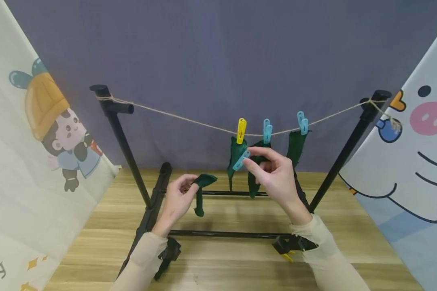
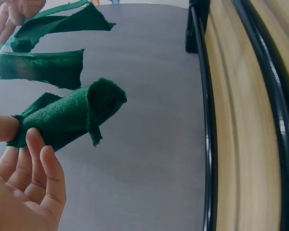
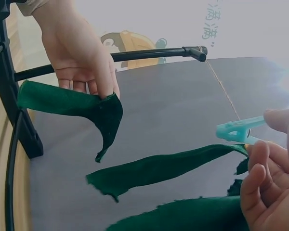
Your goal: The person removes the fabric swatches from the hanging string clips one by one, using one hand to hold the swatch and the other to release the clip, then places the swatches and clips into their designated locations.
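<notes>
The left hand [image 1: 177, 199] pinches one end of a small dark green strip of felt cloth [image 1: 201, 190] between thumb and fingers, so the grip is closed on the fabric. The top of the strip is folded over the fingertips and the rest hangs down freely, above the middle of the wooden tabletop [image 1: 105, 226] and in front of the black metal frame [image 1: 151, 202]. In the left wrist view the same strip [image 2: 67, 115] looks rolled near the thumb, probably to keep a thick edge ready for clamping.

The right hand [image 1: 274, 173] holds a light blue plastic clothespin [image 1: 241, 160] between thumb and forefinger, just below the line. The fingers sit on the rear end of the pin; whether it is squeezed open I cannot tell. In the right wrist view the pin [image 3: 238, 129] points toward the string.

A thin brown twine [image 1: 189, 119] is stretched between the two upper ends of the frame and sags in the middle. Three other green strips already hang from it on the right half: one under a yellow clothespin [image 1: 241, 130], one under a blue clothespin [image 1: 267, 130], and one under a further blue clothespin [image 1: 302, 122] nearer the right post. The held strip is to the left of these, where the twine is free.

Cartoon printed banners [image 1: 36, 133] stand at both sides of the tabletop, and a grey backdrop [image 1: 218, 56] closes the far edge.
</notes>
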### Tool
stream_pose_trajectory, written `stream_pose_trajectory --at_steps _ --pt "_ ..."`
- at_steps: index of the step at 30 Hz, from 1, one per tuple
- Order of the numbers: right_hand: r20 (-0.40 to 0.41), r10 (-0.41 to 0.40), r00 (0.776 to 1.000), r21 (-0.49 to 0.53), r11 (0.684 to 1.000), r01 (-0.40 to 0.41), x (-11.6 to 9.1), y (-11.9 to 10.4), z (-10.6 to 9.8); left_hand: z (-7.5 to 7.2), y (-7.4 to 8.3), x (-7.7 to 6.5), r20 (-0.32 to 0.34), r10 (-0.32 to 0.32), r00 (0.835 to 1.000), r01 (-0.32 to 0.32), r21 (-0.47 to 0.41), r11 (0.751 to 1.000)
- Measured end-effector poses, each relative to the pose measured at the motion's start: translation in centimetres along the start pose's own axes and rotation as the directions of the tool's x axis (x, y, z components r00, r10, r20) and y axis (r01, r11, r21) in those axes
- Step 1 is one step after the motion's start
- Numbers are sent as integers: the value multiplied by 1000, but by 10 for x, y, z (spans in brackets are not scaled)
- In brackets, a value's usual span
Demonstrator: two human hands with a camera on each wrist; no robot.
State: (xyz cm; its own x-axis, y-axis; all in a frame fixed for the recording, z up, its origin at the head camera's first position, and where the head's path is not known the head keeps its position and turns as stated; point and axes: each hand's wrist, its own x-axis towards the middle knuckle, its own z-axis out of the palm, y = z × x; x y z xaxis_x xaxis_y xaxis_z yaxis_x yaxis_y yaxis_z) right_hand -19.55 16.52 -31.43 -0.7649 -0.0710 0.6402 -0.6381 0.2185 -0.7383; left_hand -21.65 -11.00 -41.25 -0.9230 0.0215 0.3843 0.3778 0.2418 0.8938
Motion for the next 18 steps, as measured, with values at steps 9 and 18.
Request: stream_pose_trajectory --at_steps 9,18 --pt "-26 35 999 -5 999 -35 -20 15 -4 -4 -8 -12 -15 -12 1000 12 -3 1000" --pt "-17 99 995 16 995 -98 -40 27 -9 -12 -21 -24 -20 -37 999 37 15 999"
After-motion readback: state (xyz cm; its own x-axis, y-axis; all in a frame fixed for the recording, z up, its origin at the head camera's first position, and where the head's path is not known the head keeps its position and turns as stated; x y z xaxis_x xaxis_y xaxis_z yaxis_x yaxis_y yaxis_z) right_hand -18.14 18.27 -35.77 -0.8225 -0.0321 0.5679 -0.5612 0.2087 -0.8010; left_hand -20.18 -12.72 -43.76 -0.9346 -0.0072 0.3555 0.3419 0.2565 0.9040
